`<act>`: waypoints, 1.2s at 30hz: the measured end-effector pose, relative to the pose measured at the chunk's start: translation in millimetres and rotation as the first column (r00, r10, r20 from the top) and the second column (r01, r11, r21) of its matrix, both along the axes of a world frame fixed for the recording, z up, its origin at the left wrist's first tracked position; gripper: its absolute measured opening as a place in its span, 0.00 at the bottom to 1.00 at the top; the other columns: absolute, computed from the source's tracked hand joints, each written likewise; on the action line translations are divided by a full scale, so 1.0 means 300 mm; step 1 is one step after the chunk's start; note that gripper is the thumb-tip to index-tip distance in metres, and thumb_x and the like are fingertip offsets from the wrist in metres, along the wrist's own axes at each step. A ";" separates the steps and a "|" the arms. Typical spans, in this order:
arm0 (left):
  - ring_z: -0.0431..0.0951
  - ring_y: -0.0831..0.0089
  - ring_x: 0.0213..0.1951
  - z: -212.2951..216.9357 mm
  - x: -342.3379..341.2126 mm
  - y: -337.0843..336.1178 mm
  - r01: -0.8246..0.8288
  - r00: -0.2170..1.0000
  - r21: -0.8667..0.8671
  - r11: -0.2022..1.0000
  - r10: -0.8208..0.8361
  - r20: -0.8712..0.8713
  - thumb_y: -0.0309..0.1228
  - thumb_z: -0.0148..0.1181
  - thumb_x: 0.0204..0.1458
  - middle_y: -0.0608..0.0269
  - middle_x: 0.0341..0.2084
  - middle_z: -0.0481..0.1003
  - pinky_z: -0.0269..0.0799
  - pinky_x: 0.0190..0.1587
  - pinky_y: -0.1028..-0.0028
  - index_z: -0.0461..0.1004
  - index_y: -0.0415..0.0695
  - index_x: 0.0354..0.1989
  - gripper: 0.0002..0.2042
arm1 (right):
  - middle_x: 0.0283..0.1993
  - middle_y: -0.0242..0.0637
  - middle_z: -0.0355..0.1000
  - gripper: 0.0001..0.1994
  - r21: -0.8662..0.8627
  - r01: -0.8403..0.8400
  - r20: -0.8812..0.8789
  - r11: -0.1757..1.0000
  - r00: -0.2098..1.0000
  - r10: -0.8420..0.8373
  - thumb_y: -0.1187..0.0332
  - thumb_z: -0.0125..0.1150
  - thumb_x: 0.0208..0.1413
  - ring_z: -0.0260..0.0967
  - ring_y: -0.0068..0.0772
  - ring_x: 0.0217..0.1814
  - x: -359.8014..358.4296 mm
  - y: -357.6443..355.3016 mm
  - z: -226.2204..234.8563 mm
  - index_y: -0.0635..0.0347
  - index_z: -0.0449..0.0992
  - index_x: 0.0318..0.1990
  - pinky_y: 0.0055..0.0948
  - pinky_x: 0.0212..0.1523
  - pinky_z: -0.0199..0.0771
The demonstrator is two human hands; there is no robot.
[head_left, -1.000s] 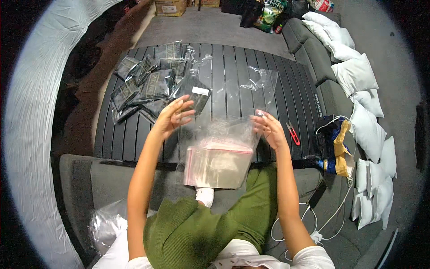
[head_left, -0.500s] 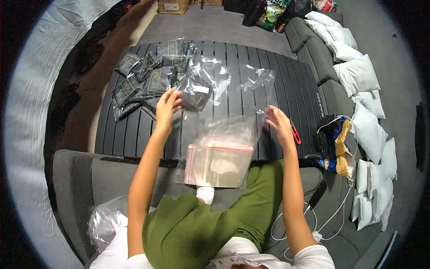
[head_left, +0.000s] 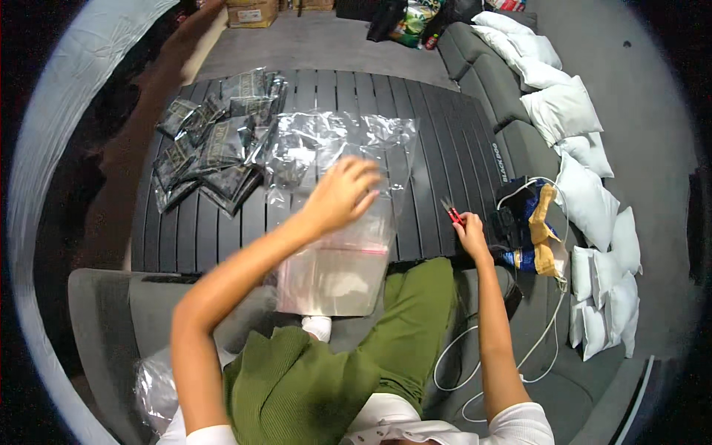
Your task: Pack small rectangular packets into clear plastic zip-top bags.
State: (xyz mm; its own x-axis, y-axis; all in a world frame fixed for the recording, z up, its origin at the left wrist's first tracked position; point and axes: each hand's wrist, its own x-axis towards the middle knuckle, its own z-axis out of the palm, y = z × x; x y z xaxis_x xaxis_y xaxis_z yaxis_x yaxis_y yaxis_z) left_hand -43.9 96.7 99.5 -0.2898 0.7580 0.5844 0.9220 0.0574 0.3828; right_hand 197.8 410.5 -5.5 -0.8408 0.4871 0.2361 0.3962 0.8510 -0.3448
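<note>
My right hand [head_left: 472, 236] is closed on a small pair of red-handled thread snips [head_left: 454, 216], whose blades point away from me over the right side of the slatted table. My left hand [head_left: 345, 194] hovers above a large clear plastic bag [head_left: 389, 137] at the middle, its fingers slightly blurred but apart and holding nothing. Below that hand, a stack of clear bags with a pinkish sealing strip [head_left: 334, 278] hangs over the table's near edge. To the left lies a pile of dark folded items in clear wrappers [head_left: 222, 144].
A grey sofa [head_left: 512, 100] runs along the right side, with white pillows [head_left: 564, 111] beyond. A blue and tan package [head_left: 545, 230] and a white cable [head_left: 552, 319] lie right of my right arm. Cardboard boxes [head_left: 252, 15] stand on the far floor.
My right hand has come nearer and picked up the snips from the table. My left hand has moved right, from the wrapped pile to over the clear bag. The whole view has shifted.
</note>
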 end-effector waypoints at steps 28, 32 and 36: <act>0.77 0.72 0.24 0.242 -0.255 0.490 0.276 0.943 -0.611 0.742 -0.085 0.323 0.58 0.63 0.33 0.66 0.21 0.76 0.72 0.29 0.72 0.77 0.45 0.23 0.25 | 0.16 0.23 0.55 0.13 -0.809 0.027 0.174 0.588 0.965 0.195 0.56 0.44 0.59 0.50 0.15 0.14 -0.091 -0.250 0.393 0.53 0.62 0.26 0.15 0.16 0.52; 0.77 0.69 0.26 0.270 -0.230 0.507 0.231 0.972 -0.641 0.732 -0.141 0.189 0.56 0.61 0.36 0.64 0.23 0.77 0.72 0.30 0.70 0.77 0.44 0.24 0.24 | 0.15 0.27 0.58 0.17 -0.733 -0.047 0.245 0.678 0.912 0.328 0.53 0.41 0.59 0.54 0.18 0.14 -0.178 -0.298 0.439 0.56 0.61 0.26 0.21 0.14 0.54; 0.77 0.65 0.28 0.251 -0.215 0.523 0.191 0.978 -0.587 0.787 -0.205 0.044 0.56 0.61 0.36 0.63 0.24 0.77 0.72 0.31 0.68 0.77 0.45 0.25 0.23 | 0.16 0.34 0.64 0.23 -0.611 0.115 0.512 0.783 0.812 0.280 0.47 0.42 0.56 0.60 0.25 0.17 -0.251 -0.343 0.471 0.61 0.64 0.29 0.25 0.19 0.60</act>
State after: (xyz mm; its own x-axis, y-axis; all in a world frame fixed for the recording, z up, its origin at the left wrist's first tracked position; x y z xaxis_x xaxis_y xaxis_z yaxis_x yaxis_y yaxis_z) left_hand -108.4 253.4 174.7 -0.0887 0.9960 0.0144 0.9454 0.0796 0.3160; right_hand 122.5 307.5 135.7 -0.7618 0.2773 -0.5855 0.6170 0.5861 -0.5252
